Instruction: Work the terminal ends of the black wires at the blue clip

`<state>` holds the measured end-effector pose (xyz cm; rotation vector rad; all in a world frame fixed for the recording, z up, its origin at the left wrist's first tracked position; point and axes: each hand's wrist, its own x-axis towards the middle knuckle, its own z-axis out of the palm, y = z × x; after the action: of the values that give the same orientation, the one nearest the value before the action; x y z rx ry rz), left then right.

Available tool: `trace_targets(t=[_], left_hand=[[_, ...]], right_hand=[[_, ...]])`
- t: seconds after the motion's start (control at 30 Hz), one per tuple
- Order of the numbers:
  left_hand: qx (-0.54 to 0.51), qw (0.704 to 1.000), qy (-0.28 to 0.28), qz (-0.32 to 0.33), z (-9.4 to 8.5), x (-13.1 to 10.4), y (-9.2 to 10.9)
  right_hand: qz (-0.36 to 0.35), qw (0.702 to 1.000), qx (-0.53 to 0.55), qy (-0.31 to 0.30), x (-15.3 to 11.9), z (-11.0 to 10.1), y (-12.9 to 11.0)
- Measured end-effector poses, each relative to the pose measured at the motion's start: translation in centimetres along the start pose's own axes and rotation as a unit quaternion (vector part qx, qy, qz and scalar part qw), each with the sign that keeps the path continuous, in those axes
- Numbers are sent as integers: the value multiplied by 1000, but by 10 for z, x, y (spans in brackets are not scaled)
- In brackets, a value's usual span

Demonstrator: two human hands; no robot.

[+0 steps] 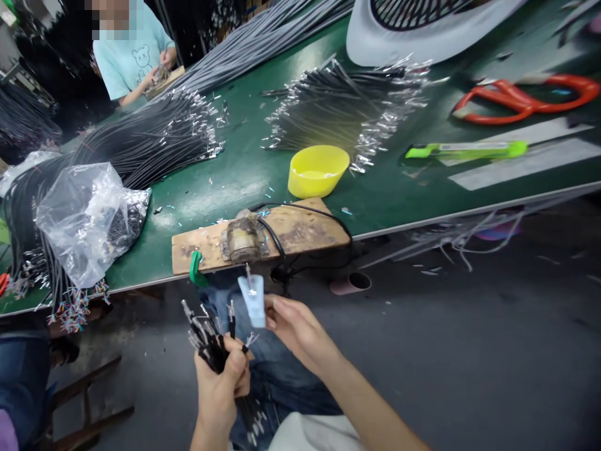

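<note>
Low in the middle, my left hand [221, 382] is closed round a bundle of short black cables [211, 352] with silvery, stripped ends. To its right, the fingertips of my right hand [293, 326] are at the edge of a light blue piece [254, 302]; whether they pinch it is hard to tell. That piece sits at the thin metal shaft of a small motor [245, 239]. The motor is mounted on a wooden board [307, 225] at the table's front edge. A green clamp [196, 269] is at the board's left end.
On the green table [235, 178] are a yellow cup [318, 172], cable piles [328, 109], a plastic bag [87, 213], red-handled scissors [521, 103], a green cutter [467, 149] and a white fan [422, 37]. Another person [129, 56] works at the far left.
</note>
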<state>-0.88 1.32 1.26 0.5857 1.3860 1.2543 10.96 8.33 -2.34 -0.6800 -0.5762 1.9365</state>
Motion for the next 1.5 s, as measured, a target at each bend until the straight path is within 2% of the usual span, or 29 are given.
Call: trace_targets(t=[0.1,0.2,0.33,0.4,0.5,0.6,0.73,0.83,0.9,0.97,1.17,1.3,1.4,1.5], left_hand=[[-18,999,-3,-47,-2,0,-4],[-23,998,3,-65,-3,2,-7],[-21,997,20,-74,-4,4,-14],[-9,997,35,-69,-4,5,-17],[11,997,48,-55,-3,3,-19],[47,997,66,0,1,-2,-14],[113,980,94,132,7,-6,-4],[102,976,80,173,13,-4,2],[95,976,75,183,16,-1,6],[100,976,69,181,20,2,10],[93,978,83,167,26,7,11],[86,981,55,166,23,9,9],[74,982,32,171,20,8,10],[71,985,30,155,15,4,10]], right_hand=[[-41,994,-97,-42,-10,5,-2],[-79,977,-184,-79,-15,8,-4],[-128,955,-262,-61,-16,8,-2],[-102,964,-238,-56,-16,7,-1],[-18,988,-146,-49,-13,10,-1],[44,998,-40,-34,-4,16,-7],[31,997,68,-9,12,27,-17],[38,989,124,-75,19,35,-18],[56,979,159,-115,22,39,-16],[58,974,179,-125,23,42,-14],[32,987,133,-86,24,42,-20],[82,983,145,-82,23,40,-19],[109,978,165,-62,23,31,-11],[89,987,130,-42,19,16,-1]])
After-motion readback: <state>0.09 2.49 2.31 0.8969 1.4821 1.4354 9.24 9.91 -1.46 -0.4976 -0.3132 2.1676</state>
